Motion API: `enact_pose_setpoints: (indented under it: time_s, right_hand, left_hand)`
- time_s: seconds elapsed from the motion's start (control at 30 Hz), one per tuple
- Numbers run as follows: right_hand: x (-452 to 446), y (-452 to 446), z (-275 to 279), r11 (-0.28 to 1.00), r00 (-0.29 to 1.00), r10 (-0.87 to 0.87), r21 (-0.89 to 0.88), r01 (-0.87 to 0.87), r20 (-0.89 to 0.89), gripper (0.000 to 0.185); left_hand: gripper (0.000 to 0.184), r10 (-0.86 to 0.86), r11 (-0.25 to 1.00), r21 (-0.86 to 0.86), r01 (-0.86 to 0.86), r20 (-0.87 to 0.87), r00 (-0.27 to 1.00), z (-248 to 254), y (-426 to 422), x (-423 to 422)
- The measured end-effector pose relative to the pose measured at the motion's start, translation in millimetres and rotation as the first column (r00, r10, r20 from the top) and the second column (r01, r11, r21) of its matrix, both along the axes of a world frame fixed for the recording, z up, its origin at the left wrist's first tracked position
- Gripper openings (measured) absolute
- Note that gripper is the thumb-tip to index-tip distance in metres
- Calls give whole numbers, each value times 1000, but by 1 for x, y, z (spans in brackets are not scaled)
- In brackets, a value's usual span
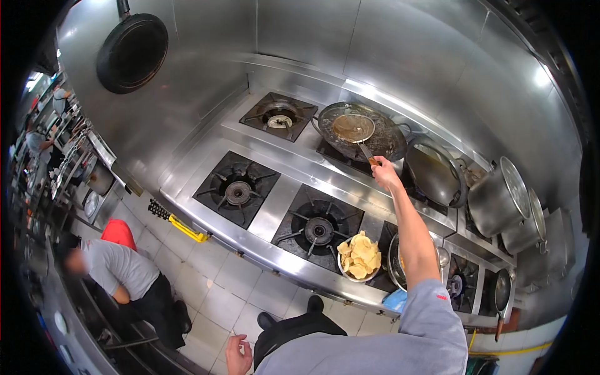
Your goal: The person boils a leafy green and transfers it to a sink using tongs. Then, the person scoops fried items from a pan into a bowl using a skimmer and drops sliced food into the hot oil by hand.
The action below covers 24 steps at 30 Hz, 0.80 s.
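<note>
My right hand [383, 172] is closed round the brown handle of a round mesh strainer [354, 128]. The strainer's basket rests in or just over a wide dark wok [390, 134] on the back row of burners, and liquid seems to shine in the wok. In front, near the stove's edge, a metal bowl [360, 279] is heaped with yellow potato slices [359, 253]. Low beside my body hangs my left hand [237, 355], its fingers loosely bent and apart, with nothing in it. A pot [395, 262] is partly covered by my right forearm.
Another wok [432, 172] leans to the right of the first. Tall pots [499, 197] stand farther right, with a small frying pan [502, 290] at the stove's end. A blue cloth [395, 301] lies by the front edge. One person [128, 275] bends down at left.
</note>
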State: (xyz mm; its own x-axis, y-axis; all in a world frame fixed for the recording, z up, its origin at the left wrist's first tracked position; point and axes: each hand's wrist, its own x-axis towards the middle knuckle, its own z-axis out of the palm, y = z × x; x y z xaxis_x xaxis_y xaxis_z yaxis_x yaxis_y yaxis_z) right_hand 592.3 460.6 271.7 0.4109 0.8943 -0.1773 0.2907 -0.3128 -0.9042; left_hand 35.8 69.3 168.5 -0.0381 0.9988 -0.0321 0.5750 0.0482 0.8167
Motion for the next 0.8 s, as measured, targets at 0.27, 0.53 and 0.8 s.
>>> enact_pose_setpoints:
  time_s: [0.27,0.53,0.8]
  right_hand:
    - [-37,-27,3,999,976,-26,14,30,-215,39]
    - [-39,-77,8,994,965,-39,84,62,-260,38]
    - [25,-119,30,950,871,-184,311,38,456,38]
  left_hand:
    - [17,-62,998,27,63,-14,998,-7,18,-17]
    - [21,-191,980,47,193,-48,980,-6,42,-16]
    - [32,-191,981,-43,191,-12,981,-2,45,-2]
